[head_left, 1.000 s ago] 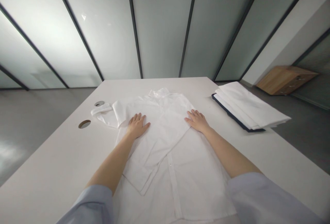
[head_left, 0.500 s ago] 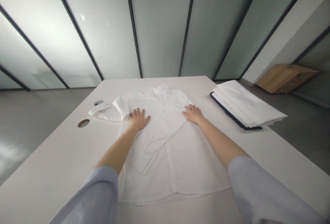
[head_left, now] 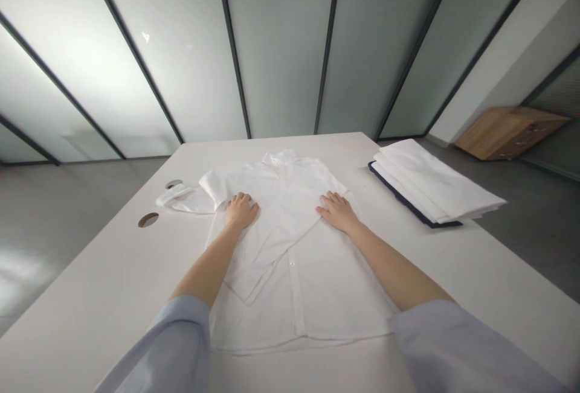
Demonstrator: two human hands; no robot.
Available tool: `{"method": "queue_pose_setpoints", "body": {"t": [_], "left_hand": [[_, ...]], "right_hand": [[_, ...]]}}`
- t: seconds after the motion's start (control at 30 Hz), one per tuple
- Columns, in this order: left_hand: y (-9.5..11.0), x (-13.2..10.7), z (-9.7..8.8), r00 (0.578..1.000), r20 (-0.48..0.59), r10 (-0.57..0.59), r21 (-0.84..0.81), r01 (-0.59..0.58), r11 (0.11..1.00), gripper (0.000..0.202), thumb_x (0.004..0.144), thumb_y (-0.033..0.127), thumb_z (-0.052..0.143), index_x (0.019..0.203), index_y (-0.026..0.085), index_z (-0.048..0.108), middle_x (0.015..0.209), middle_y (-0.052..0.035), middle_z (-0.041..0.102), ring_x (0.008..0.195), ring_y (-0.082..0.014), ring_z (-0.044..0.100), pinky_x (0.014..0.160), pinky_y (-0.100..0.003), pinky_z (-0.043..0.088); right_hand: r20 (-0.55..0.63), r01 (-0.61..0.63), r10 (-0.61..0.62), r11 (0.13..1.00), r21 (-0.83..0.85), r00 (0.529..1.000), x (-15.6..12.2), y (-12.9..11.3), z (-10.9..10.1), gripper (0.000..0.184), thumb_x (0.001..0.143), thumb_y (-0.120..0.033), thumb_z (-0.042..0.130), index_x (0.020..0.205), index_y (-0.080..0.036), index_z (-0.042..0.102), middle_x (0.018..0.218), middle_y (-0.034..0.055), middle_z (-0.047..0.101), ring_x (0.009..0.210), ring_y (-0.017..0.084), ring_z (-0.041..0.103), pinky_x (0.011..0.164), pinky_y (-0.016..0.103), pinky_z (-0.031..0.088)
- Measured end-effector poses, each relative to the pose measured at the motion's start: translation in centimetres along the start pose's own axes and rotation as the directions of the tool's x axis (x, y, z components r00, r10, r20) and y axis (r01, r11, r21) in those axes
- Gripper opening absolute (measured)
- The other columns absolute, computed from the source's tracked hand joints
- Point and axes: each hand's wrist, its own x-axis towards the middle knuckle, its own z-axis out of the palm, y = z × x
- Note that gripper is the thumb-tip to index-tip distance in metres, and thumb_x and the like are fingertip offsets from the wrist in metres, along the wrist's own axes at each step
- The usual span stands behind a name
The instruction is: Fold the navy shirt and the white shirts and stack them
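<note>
A white button-up shirt [head_left: 342, 287] lies spread on the table, front up, its collar [head_left: 280, 156] at the far end and its hem towards me. One sleeve [head_left: 267, 254] is laid slantwise across the front. The other sleeve [head_left: 193, 198] sticks out to the left, rumpled, with a raised fold near the body. My left hand [head_left: 241, 210] rests palm down on the shirt's left part beside that fold, its fingers slightly bent. On the right, my right hand [head_left: 338, 212] presses flat near the upper end of the crossed sleeve, fingers spread. Neither hand grips anything.
A folded white cloth stack [head_left: 435, 182] with a dark navy layer [head_left: 408, 204] beneath lies at the table's right edge. Two round holes [head_left: 148, 220] pierce the white tabletop [head_left: 104, 284] at left. Beyond are frosted glass panels [head_left: 281, 49] and a wooden cabinet [head_left: 507, 133].
Both hands have slid slightly towards me over the shirt, the right one also a little to the left. The left fingers look more bent. The hem's right side has shifted slightly inward.
</note>
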Motion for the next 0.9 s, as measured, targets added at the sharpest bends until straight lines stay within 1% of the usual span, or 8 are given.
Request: {"method": "queue_pose_setpoints", "body": {"t": [0.17, 0.33, 0.43, 0.53, 0.63, 0.7, 0.77, 0.9], "left_hand": [[0.0, 0.0, -0.1, 1.000, -0.001, -0.015, -0.022, 0.015, 1.000, 0.027, 0.088, 0.034, 0.046, 0.102, 0.020, 0.064, 0.105, -0.0100, 0.065, 0.106, -0.0265, 0.059, 0.090, -0.038, 0.044], [0.2, -0.2, -0.3, 0.999, 0.027, -0.025, -0.005, 0.025, 1.000, 0.026, 0.088, 0.034, 0.045, 0.104, 0.022, 0.063, 0.107, -0.0083, 0.066, 0.105, -0.0252, 0.060, 0.089, -0.038, 0.044], [0.1, -0.6, -0.6, 0.998, 0.046, 0.030, 0.029, -0.032, 0.999, 0.028, 0.089, 0.034, 0.044, 0.106, 0.022, 0.062, 0.111, -0.0095, 0.065, 0.109, -0.0258, 0.058, 0.090, -0.038, 0.043], [-0.5, -1.2, -0.8, 0.994, 0.058, 0.094, 0.025, -0.096, 0.995, 0.028, 0.089, 0.034, 0.045, 0.108, 0.022, 0.062, 0.111, -0.0093, 0.066, 0.108, -0.0251, 0.059, 0.092, -0.037, 0.042], [-2.0, -1.9, -1.2, 0.996, -0.021, 0.082, -0.035, -0.082, 0.996, 0.026, 0.089, 0.033, 0.045, 0.104, 0.022, 0.063, 0.100, -0.0084, 0.068, 0.100, -0.0235, 0.062, 0.091, -0.035, 0.042], [-3.5, -2.3, -1.6, 0.996, -0.091, -0.009, -0.087, 0.002, 0.996, 0.023, 0.089, 0.033, 0.044, 0.096, 0.021, 0.063, 0.090, -0.0072, 0.068, 0.092, -0.0227, 0.063, 0.086, -0.033, 0.044], [-5.3, -2.6, -2.1, 0.974, -0.145, -0.175, -0.151, 0.154, 0.977, 0.023, 0.089, 0.032, 0.042, 0.090, 0.021, 0.062, 0.084, -0.0060, 0.066, 0.085, -0.0220, 0.063, 0.080, -0.032, 0.045], [-9.4, -2.6, -2.9, 0.828, -0.266, -0.493, -0.266, 0.429, 0.864, 0.026, 0.089, 0.029, 0.039, 0.100, 0.020, 0.061, 0.097, -0.0083, 0.065, 0.093, -0.0231, 0.061, 0.082, -0.034, 0.047]], "right_hand": [[-0.007, -0.003, 0.003, 1.000, 0.020, 1.000, 0.2, 0.1, 0.1, 0.053, 0.095, -0.051, 0.040, 0.140, -0.024, 0.049, 0.152, 0.0109, 0.040, 0.140, 0.030, 0.034, 0.111, 0.045, 0.028], [-0.011, 0.006, -0.005, 0.999, 0.032, 1.000, 0.2, 0.1, 0.0, 0.051, 0.094, -0.050, 0.042, 0.138, -0.024, 0.050, 0.151, 0.0112, 0.040, 0.139, 0.031, 0.035, 0.111, 0.044, 0.029], [-0.023, 0.003, -0.002, 1.000, 0.030, 1.000, 0.1, -0.1, 0.0, 0.050, 0.094, -0.048, 0.042, 0.137, -0.024, 0.050, 0.150, 0.0119, 0.041, 0.138, 0.031, 0.035, 0.110, 0.046, 0.030], [-0.026, 0.002, -0.001, 1.000, 0.015, 1.000, 0.0, -0.4, -0.2, 0.050, 0.094, -0.047, 0.041, 0.136, -0.022, 0.051, 0.150, 0.0123, 0.042, 0.138, 0.031, 0.036, 0.109, 0.045, 0.030], [-0.028, 0.003, -0.003, 1.000, 0.009, 1.000, -0.1, -0.6, -0.5, 0.050, 0.095, -0.046, 0.041, 0.136, -0.021, 0.051, 0.149, 0.0128, 0.042, 0.137, 0.031, 0.037, 0.109, 0.044, 0.030], [-0.029, 0.002, -0.002, 1.000, 0.010, 1.000, -0.2, -0.7, -0.6, 0.049, 0.095, -0.045, 0.041, 0.136, -0.021, 0.052, 0.149, 0.0132, 0.042, 0.137, 0.031, 0.037, 0.109, 0.044, 0.031], [-0.029, -0.002, 0.002, 1.000, 0.008, 1.000, -0.3, -0.9, -0.8, 0.049, 0.094, -0.045, 0.042, 0.135, -0.020, 0.052, 0.149, 0.0141, 0.043, 0.136, 0.032, 0.037, 0.108, 0.044, 0.031], [-0.037, -0.011, 0.011, 1.000, 0.008, 0.999, -0.4, -1.1, -0.8, 0.049, 0.094, -0.045, 0.041, 0.134, -0.019, 0.053, 0.148, 0.0146, 0.043, 0.136, 0.032, 0.037, 0.108, 0.045, 0.031]]}}
